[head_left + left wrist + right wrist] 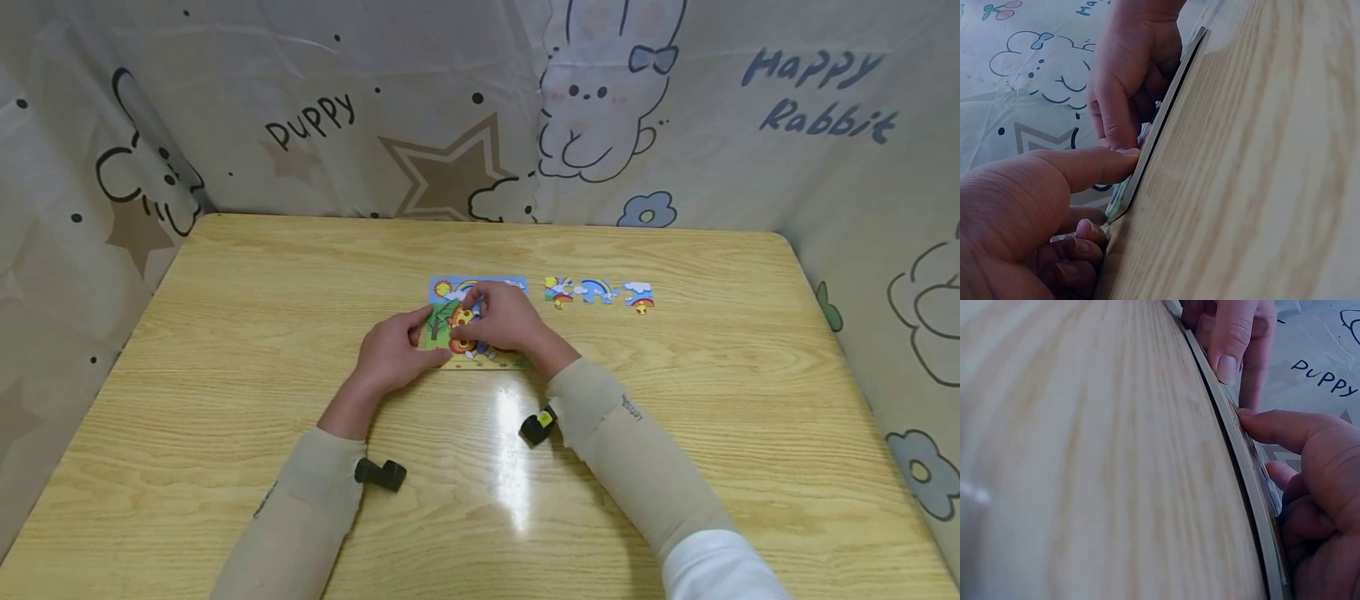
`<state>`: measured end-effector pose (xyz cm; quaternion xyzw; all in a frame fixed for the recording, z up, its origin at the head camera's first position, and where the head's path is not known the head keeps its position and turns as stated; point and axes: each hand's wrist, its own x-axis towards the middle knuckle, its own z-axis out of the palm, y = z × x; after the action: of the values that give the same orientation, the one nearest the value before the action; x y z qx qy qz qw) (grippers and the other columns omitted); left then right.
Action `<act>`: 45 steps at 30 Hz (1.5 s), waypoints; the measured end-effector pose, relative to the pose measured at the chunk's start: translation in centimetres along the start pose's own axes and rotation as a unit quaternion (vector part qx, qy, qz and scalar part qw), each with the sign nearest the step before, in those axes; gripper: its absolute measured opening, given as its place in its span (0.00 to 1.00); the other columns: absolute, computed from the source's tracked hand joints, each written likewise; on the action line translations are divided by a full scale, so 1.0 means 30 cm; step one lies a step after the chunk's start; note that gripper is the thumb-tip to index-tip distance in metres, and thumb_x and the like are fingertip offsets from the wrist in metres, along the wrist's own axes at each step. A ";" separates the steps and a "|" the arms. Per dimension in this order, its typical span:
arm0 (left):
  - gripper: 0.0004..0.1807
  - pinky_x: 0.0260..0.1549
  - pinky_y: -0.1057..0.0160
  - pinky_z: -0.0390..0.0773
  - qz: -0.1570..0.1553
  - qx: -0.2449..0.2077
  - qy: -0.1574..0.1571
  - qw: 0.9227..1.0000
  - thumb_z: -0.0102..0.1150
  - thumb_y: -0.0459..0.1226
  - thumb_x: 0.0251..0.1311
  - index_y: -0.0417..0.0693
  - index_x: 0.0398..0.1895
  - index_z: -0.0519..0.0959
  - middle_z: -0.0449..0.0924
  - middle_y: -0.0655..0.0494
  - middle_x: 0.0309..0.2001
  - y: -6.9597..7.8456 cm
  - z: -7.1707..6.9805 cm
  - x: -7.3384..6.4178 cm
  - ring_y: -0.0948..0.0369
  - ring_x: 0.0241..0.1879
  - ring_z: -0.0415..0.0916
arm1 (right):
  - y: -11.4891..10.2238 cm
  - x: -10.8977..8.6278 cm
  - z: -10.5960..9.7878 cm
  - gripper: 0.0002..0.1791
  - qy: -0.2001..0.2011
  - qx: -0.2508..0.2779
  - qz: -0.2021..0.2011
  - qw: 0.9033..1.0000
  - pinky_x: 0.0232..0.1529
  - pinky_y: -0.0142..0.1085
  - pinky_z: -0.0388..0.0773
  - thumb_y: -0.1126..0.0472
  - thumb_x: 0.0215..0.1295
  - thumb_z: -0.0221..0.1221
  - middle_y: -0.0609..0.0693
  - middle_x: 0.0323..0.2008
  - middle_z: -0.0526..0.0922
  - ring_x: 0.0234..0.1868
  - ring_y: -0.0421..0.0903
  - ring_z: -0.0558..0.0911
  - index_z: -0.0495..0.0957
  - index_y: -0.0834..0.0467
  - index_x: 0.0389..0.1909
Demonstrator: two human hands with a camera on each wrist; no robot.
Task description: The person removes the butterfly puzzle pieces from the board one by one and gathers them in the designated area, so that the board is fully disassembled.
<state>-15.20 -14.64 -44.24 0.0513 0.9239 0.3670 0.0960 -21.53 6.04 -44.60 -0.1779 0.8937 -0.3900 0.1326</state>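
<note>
A jigsaw puzzle (480, 282) with a sun, a rainbow, a tree and a cartoon animal lies flat on the wooden table, partly hidden under the hands. At its left side my left hand (393, 350) holds the edge, thumb at the lower corner and index finger along the upper left. Over the puzzle's middle, my right hand (506, 317) has its thumb and index finger around a puzzle piece (462, 317) with the animal's yellow face. In the left wrist view, the thumb of the left hand (1016, 200) presses at the puzzle board's rim (1157, 134).
To the puzzle's right, three loose pieces lie in a row: a sun piece (558, 290), a rainbow piece (597, 291) and a cloud piece (639, 295). Printed curtains (315, 50) enclose the table (247, 267) at the back and sides.
</note>
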 end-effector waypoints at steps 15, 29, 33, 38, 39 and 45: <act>0.44 0.36 0.55 0.65 -0.002 0.004 0.001 1.000 0.73 0.51 0.54 0.48 0.74 0.68 0.75 0.51 0.36 0.002 -0.001 0.002 0.54 0.36 0.68 | -0.003 -0.004 0.004 0.16 0.001 -0.013 -0.012 1.000 0.23 0.37 0.67 0.50 0.57 0.71 0.48 0.18 0.74 0.17 0.43 0.71 0.82 0.53 0.42; 0.44 0.46 0.51 0.70 0.000 0.006 0.005 1.000 0.73 0.51 0.53 0.49 0.73 0.68 0.80 0.47 0.50 0.000 0.002 0.005 0.52 0.47 0.74 | -0.003 -0.011 -0.012 0.26 -0.010 0.036 -0.010 0.999 0.28 0.37 0.73 0.56 0.56 0.73 0.49 0.21 0.75 0.18 0.44 0.77 0.77 0.59 0.54; 0.44 0.47 0.50 0.70 -0.002 0.007 0.002 1.000 0.73 0.51 0.53 0.49 0.74 0.68 0.79 0.46 0.52 0.003 -0.001 0.002 0.51 0.49 0.73 | -0.009 -0.009 -0.010 0.27 -0.002 0.027 0.008 1.000 0.29 0.38 0.73 0.54 0.56 0.73 0.50 0.21 0.76 0.18 0.46 0.79 0.78 0.61 0.54; 0.44 0.48 0.50 0.70 -0.008 0.005 0.001 1.000 0.73 0.51 0.53 0.49 0.74 0.68 0.79 0.46 0.53 0.005 -0.001 0.001 0.51 0.49 0.73 | -0.007 -0.006 -0.008 0.24 0.011 0.006 0.007 1.000 0.27 0.37 0.70 0.53 0.56 0.73 0.49 0.21 0.75 0.20 0.44 0.74 0.81 0.60 0.50; 0.44 0.49 0.49 0.70 -0.008 0.004 0.002 1.000 0.73 0.51 0.53 0.49 0.74 0.68 0.78 0.46 0.55 0.006 -0.002 0.000 0.51 0.51 0.73 | -0.007 -0.006 -0.007 0.23 0.014 0.005 0.004 1.000 0.27 0.37 0.70 0.53 0.56 0.73 0.49 0.21 0.74 0.20 0.44 0.73 0.81 0.60 0.49; 0.44 0.50 0.49 0.70 -0.009 0.001 0.002 1.000 0.73 0.51 0.53 0.50 0.74 0.68 0.77 0.45 0.57 0.005 -0.004 0.000 0.51 0.53 0.73 | -0.001 -0.009 -0.003 0.21 0.034 0.025 -0.014 0.999 0.23 0.36 0.66 0.54 0.54 0.73 0.47 0.17 0.71 0.17 0.42 0.69 0.82 0.60 0.45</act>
<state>-15.22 -14.60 -44.05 0.0421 0.9247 0.3655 0.0973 -21.32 6.19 -44.51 -0.1736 0.8851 -0.4198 0.1012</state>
